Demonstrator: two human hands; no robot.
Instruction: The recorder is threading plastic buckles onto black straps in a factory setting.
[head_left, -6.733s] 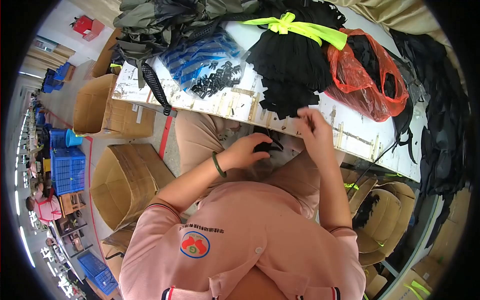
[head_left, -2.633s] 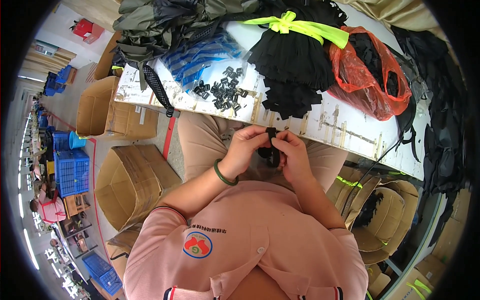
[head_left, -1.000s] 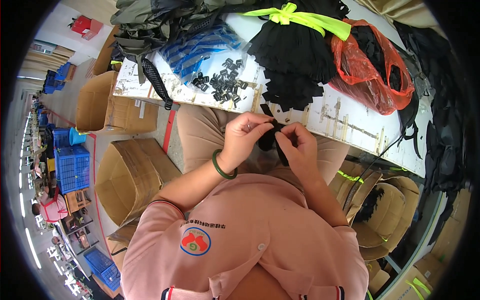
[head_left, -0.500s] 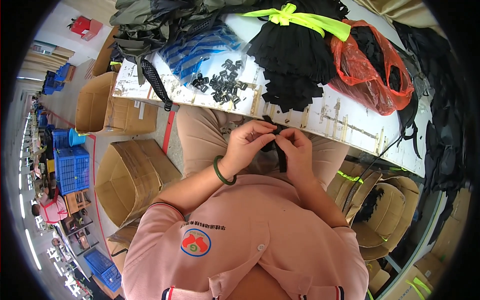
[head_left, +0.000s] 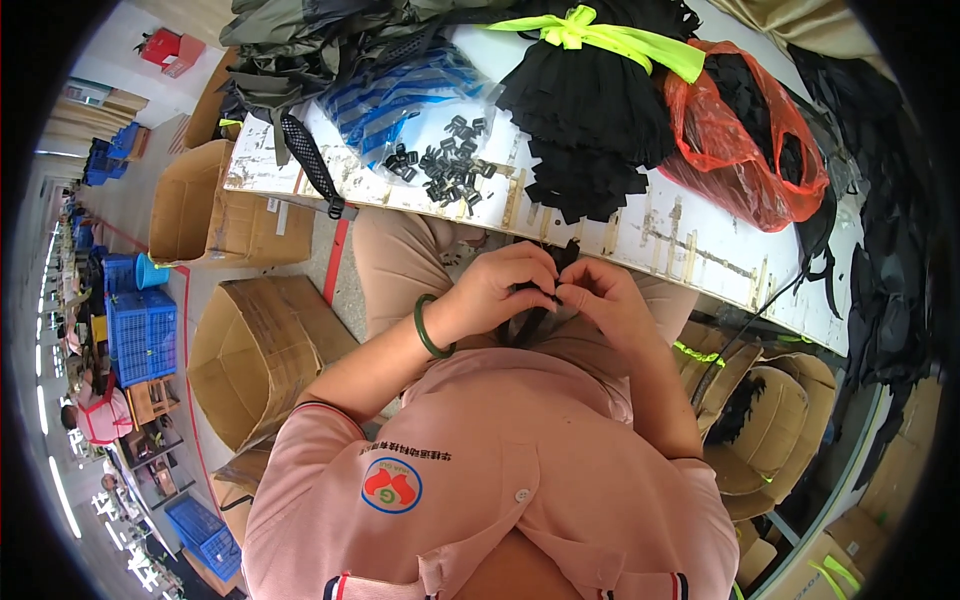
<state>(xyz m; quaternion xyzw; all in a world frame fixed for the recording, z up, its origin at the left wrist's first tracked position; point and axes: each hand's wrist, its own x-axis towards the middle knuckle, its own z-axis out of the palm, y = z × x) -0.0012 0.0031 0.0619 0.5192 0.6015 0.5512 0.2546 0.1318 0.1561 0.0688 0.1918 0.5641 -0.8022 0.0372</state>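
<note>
With my left hand (head_left: 512, 285) and right hand (head_left: 604, 299) both pinching the black strap (head_left: 529, 322) between them, clips (head_left: 455, 172) lying beyond on the bench (head_left: 690, 246), I'm apparently working it by fingertip, the next move probably calling for steady, matched grips.

Printed marks on a pink shirt (head_left: 480, 430).
Dark characters (head_left: 411, 452) stand beside a round, blue-rimmed badge (head_left: 391, 486) bearing red shapes.
</note>
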